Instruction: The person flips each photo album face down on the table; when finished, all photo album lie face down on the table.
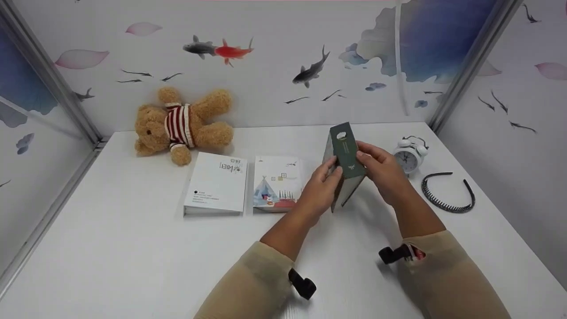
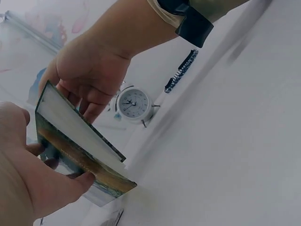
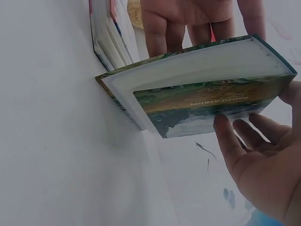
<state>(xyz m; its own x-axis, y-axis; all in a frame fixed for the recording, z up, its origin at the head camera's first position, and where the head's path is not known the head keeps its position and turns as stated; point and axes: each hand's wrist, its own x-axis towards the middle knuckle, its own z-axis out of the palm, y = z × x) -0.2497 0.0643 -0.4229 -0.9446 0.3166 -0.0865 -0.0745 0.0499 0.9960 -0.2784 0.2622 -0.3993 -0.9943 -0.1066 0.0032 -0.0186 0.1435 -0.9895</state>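
Green photo album (image 1: 347, 166) stands gripped by both hands, its front cover hidden.

Head view high, looking down over the table (image 1: 133, 248), both wrist views close, low, sharing the photo album (image 2: 80, 150).

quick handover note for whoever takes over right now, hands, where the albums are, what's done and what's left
Left hand: grips the left side of the green photo album, fingers behind it, thumb in front.
Right hand: holds the album's right side, fingers on the cover.
The album stands upright on its lower edge on the white table, tilted a little.
Done, by how things lie: a white album and an illustrated album lie flat side by side to the left of the hands.
Left: the green album is not yet laid down; likely it goes beside the other two.
Nearby: alarm clock, black headband, teddy bear.
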